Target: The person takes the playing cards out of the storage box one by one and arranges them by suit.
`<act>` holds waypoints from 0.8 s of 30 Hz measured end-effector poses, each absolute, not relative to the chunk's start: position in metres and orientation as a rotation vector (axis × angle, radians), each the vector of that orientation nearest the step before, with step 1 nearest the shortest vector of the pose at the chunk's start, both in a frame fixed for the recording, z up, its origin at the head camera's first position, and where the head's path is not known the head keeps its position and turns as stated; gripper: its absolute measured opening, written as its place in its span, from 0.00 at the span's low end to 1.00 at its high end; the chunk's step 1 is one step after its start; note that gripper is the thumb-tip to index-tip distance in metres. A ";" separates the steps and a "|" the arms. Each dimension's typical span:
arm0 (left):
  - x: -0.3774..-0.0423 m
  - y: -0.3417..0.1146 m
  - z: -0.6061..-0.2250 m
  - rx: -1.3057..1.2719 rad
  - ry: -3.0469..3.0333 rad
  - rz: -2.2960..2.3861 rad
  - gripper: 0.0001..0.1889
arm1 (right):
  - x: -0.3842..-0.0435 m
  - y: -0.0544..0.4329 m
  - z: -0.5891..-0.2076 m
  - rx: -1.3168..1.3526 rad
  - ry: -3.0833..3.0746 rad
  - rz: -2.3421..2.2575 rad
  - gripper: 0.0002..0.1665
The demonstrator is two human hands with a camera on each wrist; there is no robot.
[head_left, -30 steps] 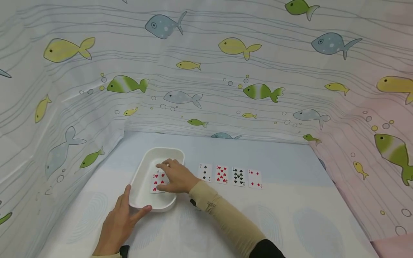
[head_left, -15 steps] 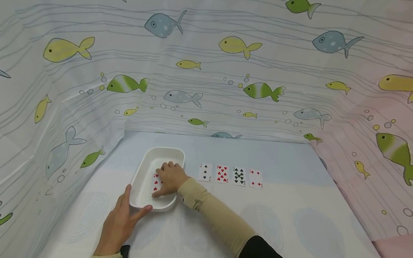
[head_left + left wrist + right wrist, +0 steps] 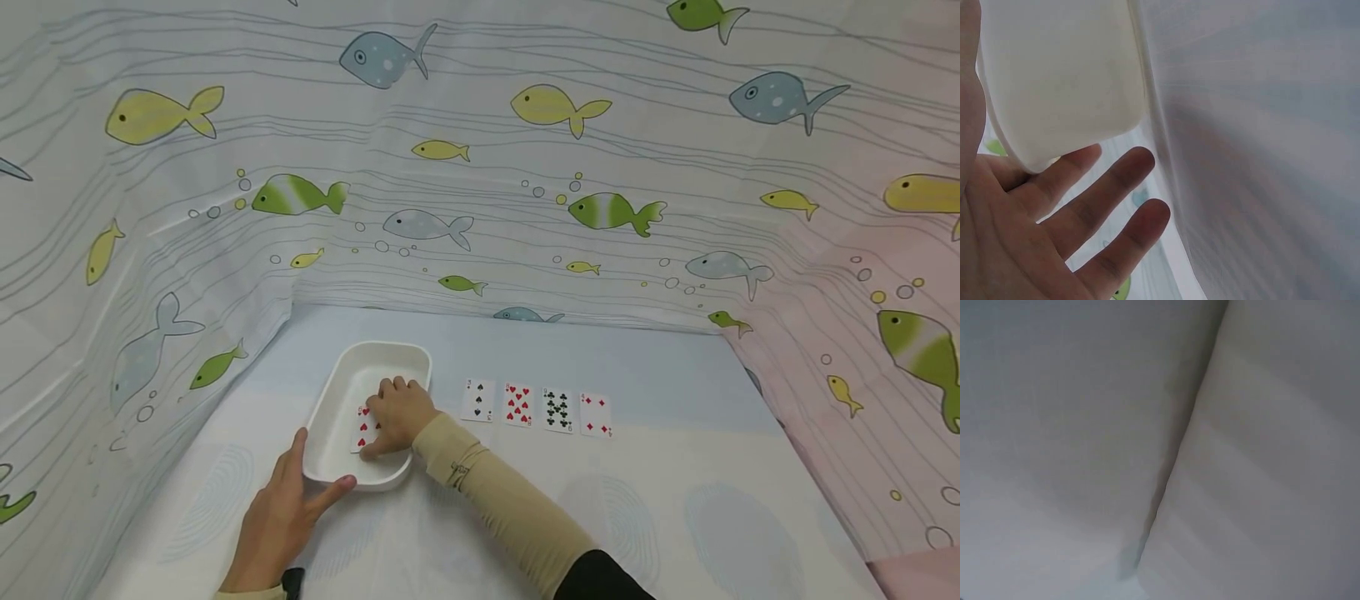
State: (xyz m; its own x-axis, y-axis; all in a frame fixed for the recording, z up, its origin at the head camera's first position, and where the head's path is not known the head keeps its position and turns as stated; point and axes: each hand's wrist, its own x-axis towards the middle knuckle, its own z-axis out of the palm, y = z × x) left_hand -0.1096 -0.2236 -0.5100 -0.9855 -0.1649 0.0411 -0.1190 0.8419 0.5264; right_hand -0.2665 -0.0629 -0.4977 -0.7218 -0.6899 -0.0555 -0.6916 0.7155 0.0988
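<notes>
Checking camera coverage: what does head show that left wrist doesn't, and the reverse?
Only head: the right hand over a hearts card inside the tray, plus a row of four cards on the surface.

Only left wrist: the palm side of the left hand, close to the tray's outer wall.

Both: the tray, the left hand, the pale surface and fish-print fabric, just slivers of it in left wrist.

two hands (image 3: 272, 518) (image 3: 401, 418) in play, one white tray (image 3: 330, 442), four cards (image 3: 477, 401) (image 3: 518, 406) (image 3: 557, 411) (image 3: 596, 415) lined up, at least one card (image 3: 359, 433) inside!
</notes>
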 end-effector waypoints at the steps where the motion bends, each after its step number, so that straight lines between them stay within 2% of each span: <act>1: -0.110 -0.223 -0.510 0.230 -2.937 -0.832 0.62 | -0.266 -0.063 -0.498 -1.168 2.898 0.172 0.39; 6: -0.110 -0.222 -0.509 0.255 -2.961 -0.827 0.63 | -0.267 -0.063 -0.500 -1.159 2.912 0.169 0.39; 24: -0.110 -0.223 -0.509 0.259 -2.956 -0.827 0.63 | -0.270 -0.066 -0.499 -1.094 2.906 0.157 0.46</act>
